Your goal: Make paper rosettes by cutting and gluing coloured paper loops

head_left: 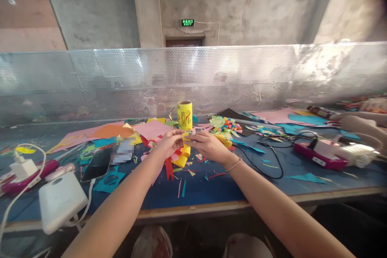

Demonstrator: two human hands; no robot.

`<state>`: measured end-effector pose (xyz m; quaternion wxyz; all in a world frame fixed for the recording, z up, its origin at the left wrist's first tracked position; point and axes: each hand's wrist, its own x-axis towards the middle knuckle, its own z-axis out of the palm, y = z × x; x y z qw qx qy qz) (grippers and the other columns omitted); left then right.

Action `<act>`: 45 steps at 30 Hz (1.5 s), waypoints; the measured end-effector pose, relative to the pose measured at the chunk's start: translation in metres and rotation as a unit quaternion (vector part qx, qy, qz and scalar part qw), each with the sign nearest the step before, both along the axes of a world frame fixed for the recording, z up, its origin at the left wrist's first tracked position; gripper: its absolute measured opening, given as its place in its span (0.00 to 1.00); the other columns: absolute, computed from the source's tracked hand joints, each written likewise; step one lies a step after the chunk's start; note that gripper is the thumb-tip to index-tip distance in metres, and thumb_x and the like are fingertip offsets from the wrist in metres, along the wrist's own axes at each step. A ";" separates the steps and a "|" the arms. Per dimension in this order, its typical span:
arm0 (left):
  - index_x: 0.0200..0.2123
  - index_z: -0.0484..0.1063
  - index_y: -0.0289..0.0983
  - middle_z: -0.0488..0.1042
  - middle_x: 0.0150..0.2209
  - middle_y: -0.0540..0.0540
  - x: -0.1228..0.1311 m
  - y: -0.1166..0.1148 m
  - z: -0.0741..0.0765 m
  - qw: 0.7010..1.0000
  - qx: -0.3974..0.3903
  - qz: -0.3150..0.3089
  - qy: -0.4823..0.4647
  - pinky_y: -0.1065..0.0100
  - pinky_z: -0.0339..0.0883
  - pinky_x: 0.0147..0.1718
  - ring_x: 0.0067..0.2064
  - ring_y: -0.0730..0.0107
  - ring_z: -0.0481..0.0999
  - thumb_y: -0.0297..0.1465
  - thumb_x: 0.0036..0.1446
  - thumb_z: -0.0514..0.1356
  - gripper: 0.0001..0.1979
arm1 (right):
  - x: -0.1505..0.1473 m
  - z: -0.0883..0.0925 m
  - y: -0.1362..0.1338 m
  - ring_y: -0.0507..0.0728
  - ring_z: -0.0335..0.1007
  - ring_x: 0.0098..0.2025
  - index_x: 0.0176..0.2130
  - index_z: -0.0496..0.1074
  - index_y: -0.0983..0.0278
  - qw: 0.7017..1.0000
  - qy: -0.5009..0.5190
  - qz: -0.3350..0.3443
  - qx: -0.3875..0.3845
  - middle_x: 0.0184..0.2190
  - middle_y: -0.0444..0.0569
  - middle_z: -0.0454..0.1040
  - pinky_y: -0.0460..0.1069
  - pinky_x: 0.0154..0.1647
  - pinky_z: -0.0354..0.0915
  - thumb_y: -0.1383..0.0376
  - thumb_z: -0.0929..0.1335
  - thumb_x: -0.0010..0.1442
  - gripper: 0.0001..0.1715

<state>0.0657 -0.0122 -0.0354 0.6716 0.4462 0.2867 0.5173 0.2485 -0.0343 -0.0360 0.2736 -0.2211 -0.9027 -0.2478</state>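
Paper strips [180, 157] pinched by left hand [169, 143], right hand [207, 146]; sign [187, 22] reads "EXIT".

table [229, 188] lies bare along its near edge. left hand [171, 143] and right hand [208, 146], pinching yellow paper [182, 158], fill the middle; yellow tube [184, 115] stands behind; power bank [62, 200] crowds left, black cable [269, 162] loops right.

The strips [182, 155] were matt paper, yellow and red; the roll [184, 115] wore a glossy yellow wrapper; the surface [211, 191] was matt blue with a worn wooden edge; the screen [90, 80] was shiny perforated metal; the power bank [60, 199] was smooth white plastic; the wall [256, 4] was rough concrete.
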 end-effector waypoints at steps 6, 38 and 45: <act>0.30 0.69 0.32 0.73 0.26 0.47 -0.001 0.002 -0.001 1.000 -0.013 -0.014 -0.016 0.73 0.68 0.26 0.26 0.74 0.73 0.16 0.44 0.58 0.09 | 0.000 0.000 0.000 0.55 0.64 0.44 0.52 0.66 0.55 1.000 0.005 0.001 -0.012 0.50 0.46 0.69 0.54 0.45 0.66 0.71 0.59 0.60 0.23; 0.31 0.71 0.32 0.74 0.29 0.44 0.000 -0.002 0.001 0.996 -0.024 -0.079 0.015 0.73 0.68 0.31 0.29 0.74 0.74 0.16 0.44 0.56 0.10 | -0.013 -0.003 0.002 0.53 0.68 0.36 0.43 0.71 0.61 0.971 0.216 0.082 -0.056 0.34 0.49 0.74 0.50 0.38 0.66 0.68 0.62 0.60 0.13; 0.31 0.70 0.35 0.72 0.33 0.47 -0.001 -0.007 -0.001 0.973 0.178 0.037 0.142 0.71 0.67 0.34 0.35 0.71 0.72 0.22 0.43 0.57 0.09 | -0.018 -0.007 0.007 0.51 0.64 0.26 0.35 0.71 0.64 0.912 0.367 -0.002 -0.185 0.25 0.45 0.69 0.46 0.27 0.63 0.67 0.65 0.54 0.07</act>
